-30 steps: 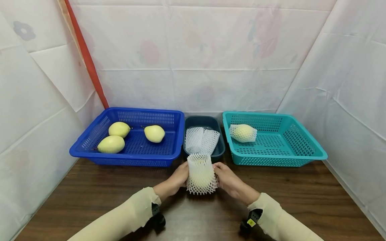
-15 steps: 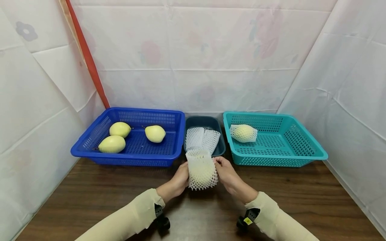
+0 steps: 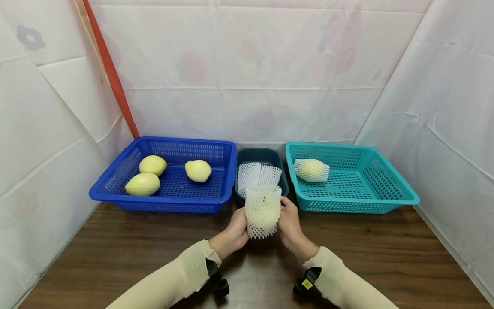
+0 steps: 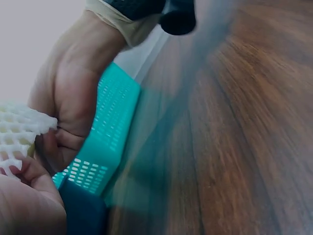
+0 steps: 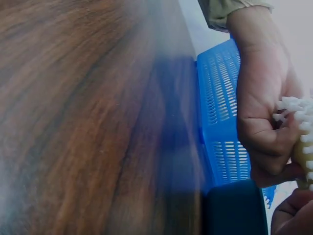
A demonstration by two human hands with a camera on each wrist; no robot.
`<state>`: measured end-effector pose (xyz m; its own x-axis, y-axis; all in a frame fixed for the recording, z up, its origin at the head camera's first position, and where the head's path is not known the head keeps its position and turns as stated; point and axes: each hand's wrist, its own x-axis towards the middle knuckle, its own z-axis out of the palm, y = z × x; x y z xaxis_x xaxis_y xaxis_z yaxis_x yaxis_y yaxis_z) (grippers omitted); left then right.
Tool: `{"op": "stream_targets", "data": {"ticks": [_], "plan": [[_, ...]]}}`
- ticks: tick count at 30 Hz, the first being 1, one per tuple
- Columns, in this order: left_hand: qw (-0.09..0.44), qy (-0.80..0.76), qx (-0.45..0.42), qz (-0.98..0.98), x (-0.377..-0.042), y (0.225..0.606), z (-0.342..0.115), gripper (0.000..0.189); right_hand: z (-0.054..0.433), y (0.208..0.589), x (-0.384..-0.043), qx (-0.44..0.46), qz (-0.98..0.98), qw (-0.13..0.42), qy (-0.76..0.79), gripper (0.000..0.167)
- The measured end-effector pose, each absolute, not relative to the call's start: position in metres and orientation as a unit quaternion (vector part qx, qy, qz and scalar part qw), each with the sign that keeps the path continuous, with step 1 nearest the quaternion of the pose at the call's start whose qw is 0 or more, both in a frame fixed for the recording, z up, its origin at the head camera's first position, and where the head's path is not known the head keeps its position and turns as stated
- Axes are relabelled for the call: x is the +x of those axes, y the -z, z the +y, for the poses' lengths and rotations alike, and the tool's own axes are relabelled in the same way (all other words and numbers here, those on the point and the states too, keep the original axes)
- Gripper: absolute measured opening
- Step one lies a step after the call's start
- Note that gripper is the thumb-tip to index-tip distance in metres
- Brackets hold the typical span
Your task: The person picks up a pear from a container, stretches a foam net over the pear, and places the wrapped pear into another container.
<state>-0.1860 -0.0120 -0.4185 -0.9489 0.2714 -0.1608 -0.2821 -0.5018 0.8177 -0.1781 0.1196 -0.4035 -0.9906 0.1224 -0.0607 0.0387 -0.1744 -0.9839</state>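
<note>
In the head view a pale yellow pear [image 3: 267, 216] sits inside a white foam net sleeve [image 3: 252, 201], its dark stem showing near the sleeve's upper opening. My left hand [image 3: 234, 231] grips the sleeved pear from the left side. On the right, my right hand [image 3: 290, 224] pinches the sleeve's edge with curled fingers. Some fingertips are hidden behind the netting. Bare yellow pear skin [image 5: 304, 152] shows beneath the mesh in the right wrist view. The left wrist view catches the sleeve [image 4: 19, 129] between both hands.
A blue basket [image 3: 166, 199] at the left holds three bare pears [image 3: 198, 171]. Spare foam sleeves [image 3: 248, 176] lie in a small dark teal bin [image 3: 283, 184] behind my hands. At right, a turquoise basket [image 3: 359, 206] contains one sleeved pear [image 3: 311, 170]. Wooden table [image 3: 386, 253] extends beneath.
Both hands have moved slightly right and up with the sleeved pear. Its upper opening now tilts more toward the head camera, bringing the stem into sight. The baskets stay put.
</note>
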Motion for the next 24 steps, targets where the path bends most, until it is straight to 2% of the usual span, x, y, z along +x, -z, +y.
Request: {"op": "stream_targets", "data": {"ticks": [7, 9, 11, 13, 15, 19, 22, 24], "plan": [[0.164, -0.862, -0.017, 0.480, -0.187, 0.413, -0.016, 0.023, 0.131, 0.402, -0.180, -0.065, -0.676, -0.030, -0.733, 0.032], [0.162, -0.860, -0.021, 0.483, -0.188, 0.410, -0.018, 0.023, 0.136, 0.400, -0.180, -0.046, -0.694, -0.014, -0.718, 0.036], [0.158, -0.860, -0.028, 0.485, -0.188, 0.408, -0.020, 0.023, 0.141, 0.397, -0.179, 0.002, -0.711, 0.028, -0.702, 0.038], [0.155, -0.859, -0.031, 0.486, -0.187, 0.406, -0.022, 0.023, 0.144, 0.395, -0.177, 0.079, -0.722, 0.065, -0.684, 0.038], [0.153, -0.859, -0.030, 0.487, -0.187, 0.404, -0.023, 0.023, 0.145, 0.393, -0.174, 0.164, -0.729, 0.080, -0.659, 0.040], [0.150, -0.861, -0.022, 0.485, -0.185, 0.404, -0.023, 0.024, 0.142, 0.392, -0.168, 0.271, -0.759, 0.078, -0.586, 0.064], [0.144, -0.857, -0.012, 0.494, -0.185, 0.404, -0.022, 0.024, 0.138, 0.394, -0.166, 0.272, -0.785, 0.082, -0.550, 0.084], [0.138, -0.852, -0.005, 0.504, -0.185, 0.404, -0.021, 0.023, 0.135, 0.397, -0.166, 0.261, -0.787, 0.082, -0.553, 0.089]]}}
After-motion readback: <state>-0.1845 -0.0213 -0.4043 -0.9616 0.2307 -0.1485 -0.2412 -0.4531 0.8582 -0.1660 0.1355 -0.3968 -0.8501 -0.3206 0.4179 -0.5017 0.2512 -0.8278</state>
